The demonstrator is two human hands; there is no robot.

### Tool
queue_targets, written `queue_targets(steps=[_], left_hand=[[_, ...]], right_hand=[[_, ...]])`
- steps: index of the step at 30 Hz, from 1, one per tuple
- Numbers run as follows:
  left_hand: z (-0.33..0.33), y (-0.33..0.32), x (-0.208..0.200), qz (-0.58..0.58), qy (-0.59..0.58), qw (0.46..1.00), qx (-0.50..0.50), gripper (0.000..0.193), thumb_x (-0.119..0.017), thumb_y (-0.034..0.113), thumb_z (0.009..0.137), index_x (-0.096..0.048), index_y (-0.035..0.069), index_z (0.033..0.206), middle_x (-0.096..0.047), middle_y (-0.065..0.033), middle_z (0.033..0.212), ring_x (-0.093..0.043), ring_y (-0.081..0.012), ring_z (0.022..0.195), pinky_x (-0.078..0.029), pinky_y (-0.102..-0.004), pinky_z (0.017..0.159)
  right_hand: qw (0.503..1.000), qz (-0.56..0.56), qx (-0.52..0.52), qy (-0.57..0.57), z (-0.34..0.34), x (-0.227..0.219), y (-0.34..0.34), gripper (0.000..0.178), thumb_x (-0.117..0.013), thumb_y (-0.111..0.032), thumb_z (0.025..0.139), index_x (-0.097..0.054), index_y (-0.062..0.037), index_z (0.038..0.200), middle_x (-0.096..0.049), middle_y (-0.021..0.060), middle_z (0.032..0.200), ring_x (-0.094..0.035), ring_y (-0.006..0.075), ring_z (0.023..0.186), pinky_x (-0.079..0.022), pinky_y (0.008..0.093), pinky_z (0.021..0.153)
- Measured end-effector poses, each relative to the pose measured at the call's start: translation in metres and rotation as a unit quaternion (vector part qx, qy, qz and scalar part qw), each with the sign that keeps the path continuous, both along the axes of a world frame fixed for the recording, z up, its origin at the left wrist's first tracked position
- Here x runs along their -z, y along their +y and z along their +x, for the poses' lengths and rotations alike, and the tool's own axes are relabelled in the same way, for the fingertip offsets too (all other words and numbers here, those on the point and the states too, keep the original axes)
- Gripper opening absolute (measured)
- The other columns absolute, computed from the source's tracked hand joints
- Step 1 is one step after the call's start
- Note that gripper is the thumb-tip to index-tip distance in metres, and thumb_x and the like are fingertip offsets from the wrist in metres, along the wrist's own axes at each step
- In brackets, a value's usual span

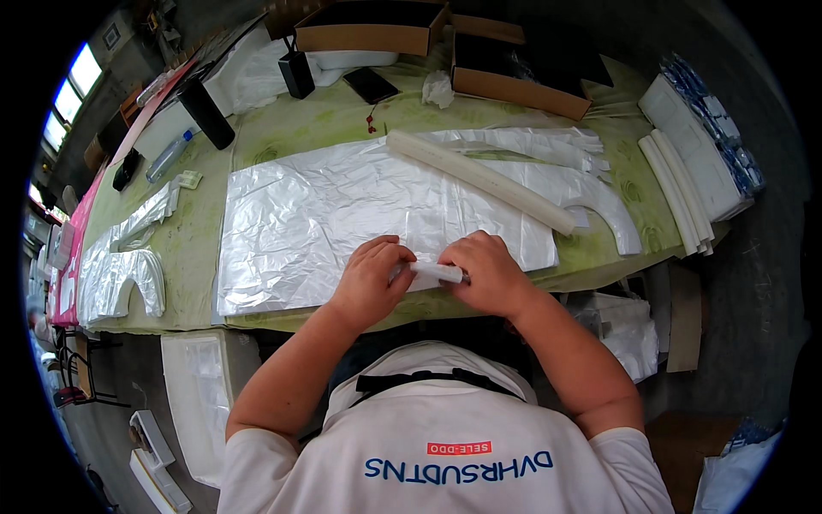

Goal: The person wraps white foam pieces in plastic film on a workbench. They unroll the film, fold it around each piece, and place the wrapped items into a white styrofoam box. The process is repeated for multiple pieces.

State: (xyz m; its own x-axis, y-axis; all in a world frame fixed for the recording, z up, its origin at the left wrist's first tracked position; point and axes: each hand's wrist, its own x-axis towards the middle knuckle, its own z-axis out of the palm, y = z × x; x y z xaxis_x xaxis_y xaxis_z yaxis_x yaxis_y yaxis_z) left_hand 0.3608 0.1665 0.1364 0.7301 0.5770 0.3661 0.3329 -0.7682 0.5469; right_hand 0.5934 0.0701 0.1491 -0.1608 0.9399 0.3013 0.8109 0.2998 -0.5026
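Near the table's front edge, my left hand (375, 278) is closed around the left end of a small white plastic roll (435, 271). My right hand (486, 271) grips its right end, fingers curled. Just below both hands lies a wide flat stack of shiny white plastic bags (291, 214), crinkled, with cut-out handle straps at its right end. Across the right part of that stack a long whitish tube (479, 180) rests at a slant. What my fingertips press on is partly hidden by the hands.
Another folded bag bundle (128, 274) lies left. Toward the back stand a black cylinder (205, 114), a plastic bottle (169, 158), a phone (371, 86) and open cardboard boxes (518, 81). White rolls (676, 193) sit at the right edge beside a white foam block (693, 146).
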Motion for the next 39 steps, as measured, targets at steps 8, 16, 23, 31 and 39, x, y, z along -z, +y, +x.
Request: queue_targets(steps=[8,16,23,31,39], left_hand=[[0.014,0.004,0.01,-0.048,-0.044,0.992,-0.106,0.037,-0.074,0.01,0.086,-0.056,-0.002,0.116,-0.071,-0.0141,0.095,-0.069,-0.0337,0.091,-0.054,-0.0446,0.084],[0.021,-0.001,0.006,0.073,-0.039,0.99,-0.113,0.048,-0.076,0.008,0.081,-0.054,0.003,0.123,-0.053,-0.0205,0.138,-0.048,-0.0416,0.134,-0.04,-0.0527,0.11],[0.026,-0.007,-0.002,0.071,0.244,0.967,-0.029,0.078,-0.052,0.057,0.099,-0.035,0.012,0.161,-0.026,-0.0167,0.17,-0.019,-0.0406,0.157,-0.013,-0.0663,0.123],[0.014,-0.027,-0.011,0.056,0.068,0.996,-0.025,0.068,-0.066,0.034,0.095,-0.044,0.008,0.154,-0.037,-0.0201,0.162,-0.033,-0.0415,0.149,-0.025,-0.0589,0.121],[-0.039,-0.085,0.03,-0.772,-0.166,0.608,-0.084,0.063,-0.063,0.038,0.104,-0.037,0.006,0.152,-0.049,-0.0153,0.149,-0.051,-0.0311,0.135,-0.044,-0.0491,0.111]], right_hand=[[0.975,-0.136,0.172,0.037,-0.013,-0.003,0.028,0.026,-0.071,-0.023,0.088,-0.067,-0.0024,0.103,-0.074,0.0176,0.09,-0.07,0.0391,0.087,-0.055,0.0458,0.077],[0.964,-0.166,0.209,0.022,-0.02,-0.01,0.035,0.033,-0.069,-0.022,0.088,-0.062,-0.0035,0.113,-0.075,0.0176,0.093,-0.072,0.0374,0.091,-0.055,0.0481,0.084],[0.961,-0.179,0.21,0.001,-0.026,-0.018,0.034,0.048,-0.067,-0.028,0.087,-0.058,-0.0081,0.13,-0.074,0.0209,0.093,-0.072,0.037,0.093,-0.054,0.0495,0.085],[0.958,-0.207,0.196,-0.024,-0.02,-0.013,0.048,0.05,-0.059,-0.037,0.094,-0.06,-0.0179,0.14,-0.076,0.0148,0.103,-0.072,0.0366,0.099,-0.055,0.0491,0.09],[0.976,-0.177,0.109,-0.066,-0.034,-0.03,0.018,0.04,-0.068,-0.033,0.086,-0.069,-0.0152,0.122,-0.073,0.0109,0.106,-0.065,0.0349,0.108,-0.051,0.0471,0.096]])
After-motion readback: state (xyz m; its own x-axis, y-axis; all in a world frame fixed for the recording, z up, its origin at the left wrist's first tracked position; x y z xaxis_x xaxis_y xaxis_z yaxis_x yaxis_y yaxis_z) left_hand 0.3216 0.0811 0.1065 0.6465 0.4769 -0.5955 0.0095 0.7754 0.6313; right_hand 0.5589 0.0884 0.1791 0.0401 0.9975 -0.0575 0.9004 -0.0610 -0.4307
